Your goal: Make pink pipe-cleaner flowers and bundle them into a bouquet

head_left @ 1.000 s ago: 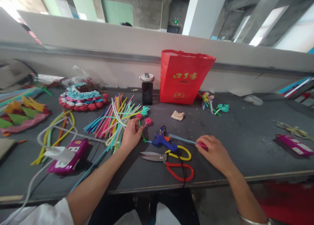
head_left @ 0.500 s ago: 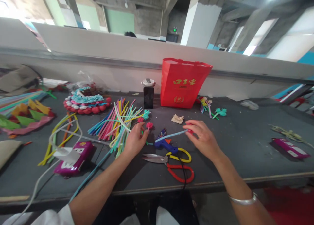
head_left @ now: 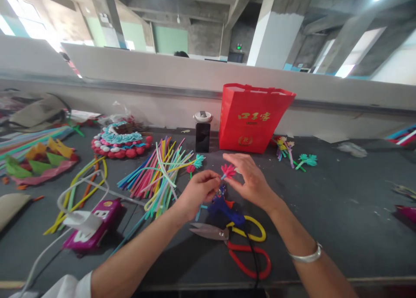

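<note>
My left hand (head_left: 200, 193) pinches the light blue stem of a pink pipe-cleaner flower (head_left: 228, 171), just beneath its petals. Around the flower's right side curves my right hand (head_left: 250, 181), its thumb and fingers apart; whether it touches the petals I cannot tell. Below both hands lies a blue glue gun (head_left: 224, 209), partly covered by the left hand. Nearer the front edge are scissors (head_left: 223, 234) with one yellow and one red handle. A red flower (head_left: 190, 168) and a turquoise flower (head_left: 199, 161) rest just beyond the left hand.
A pile of coloured pipe cleaners (head_left: 146, 172) lies left of centre. Behind stand a phone (head_left: 203, 137) and a red bag (head_left: 255, 120). Finished flowers (head_left: 307, 160) lie to the right. A purple power strip (head_left: 94, 228) with a white cable sits at left.
The right hand has brought the blue-stemmed pink flower leftward from the right. My left hand has moved right and now grips its stem, while the right hand's fingers have loosened around the petals.
</note>
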Motion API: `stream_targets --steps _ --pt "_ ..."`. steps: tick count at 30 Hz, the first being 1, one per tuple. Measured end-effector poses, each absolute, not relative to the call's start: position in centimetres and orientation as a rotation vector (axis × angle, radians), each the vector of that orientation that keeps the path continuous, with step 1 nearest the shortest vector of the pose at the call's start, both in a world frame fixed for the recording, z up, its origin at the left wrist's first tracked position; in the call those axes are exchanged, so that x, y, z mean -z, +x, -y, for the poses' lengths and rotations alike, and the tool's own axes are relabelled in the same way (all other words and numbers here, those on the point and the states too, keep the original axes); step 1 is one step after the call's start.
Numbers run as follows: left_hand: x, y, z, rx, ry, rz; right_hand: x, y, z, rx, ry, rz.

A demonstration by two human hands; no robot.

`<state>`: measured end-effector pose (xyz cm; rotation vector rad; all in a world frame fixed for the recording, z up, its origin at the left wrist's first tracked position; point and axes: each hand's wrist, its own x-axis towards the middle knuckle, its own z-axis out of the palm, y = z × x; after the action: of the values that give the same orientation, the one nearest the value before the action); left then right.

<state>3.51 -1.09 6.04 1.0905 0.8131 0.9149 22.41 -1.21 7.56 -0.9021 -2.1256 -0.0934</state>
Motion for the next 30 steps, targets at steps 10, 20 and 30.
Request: stream_targets --steps 10,20,30 --pt "-3.1 2.3 -0.1 -0.985 0.727 -0.617 -4.0 21.2 0.3 0.172 -0.973 1.832" --pt "-2.2 1.9 -1.4 -1.155 0.723 -0.577 -4.5 21.4 2.4 -0.027 -1.433 1.876" --pt "-1.1 2.1 -1.6 -1.136 0.777 -0.516 0.3 19.5 9.2 0.156 -1.776 2.122"
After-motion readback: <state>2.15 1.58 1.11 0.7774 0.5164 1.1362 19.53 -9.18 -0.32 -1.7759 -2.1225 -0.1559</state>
